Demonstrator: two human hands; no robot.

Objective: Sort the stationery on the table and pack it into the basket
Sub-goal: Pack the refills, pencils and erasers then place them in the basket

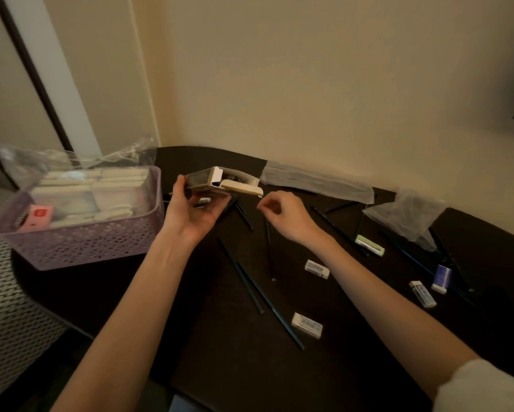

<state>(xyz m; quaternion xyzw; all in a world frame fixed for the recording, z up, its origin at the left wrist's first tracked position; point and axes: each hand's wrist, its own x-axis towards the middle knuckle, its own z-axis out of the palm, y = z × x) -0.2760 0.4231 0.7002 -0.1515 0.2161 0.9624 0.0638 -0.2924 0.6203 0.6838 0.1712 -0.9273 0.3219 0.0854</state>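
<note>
we see a small cardboard box (pixel 217 181) held up just above the middle of the frame, its white end flaps hanging open toward the right. the left hand (pixel 190 214) carries it from below, palm up, its grip curled round the box with the thumb on the near left side. just right of it the right hand (pixel 285 217) hangs over the counter (pixel 220 367) with its fingers loosely curled and thumb near forefinger; we cannot tell whether that grip pinches anything.

to the left of the frame stands the lilac perforated basket (pixel 80 248), already holding rows of white packets and a pink packet (pixel 37 218) at its near left corner. clear plastic wrap (pixel 71 157) lies behind it.

on the dark counter below and right of the hands, dark pencils (pixel 267 304) lie scattered at crossing angles. among them are white erasers: one at lower centre (pixel 307 325), one under the right forearm (pixel 317 269), one further right (pixel 422 293), a blue-sleeved one (pixel 441 278) beside it and a greenish one (pixel 369 245) above. two plastic bags (pixel 318 179) (pixel 410 212) lie along the wall.
</note>
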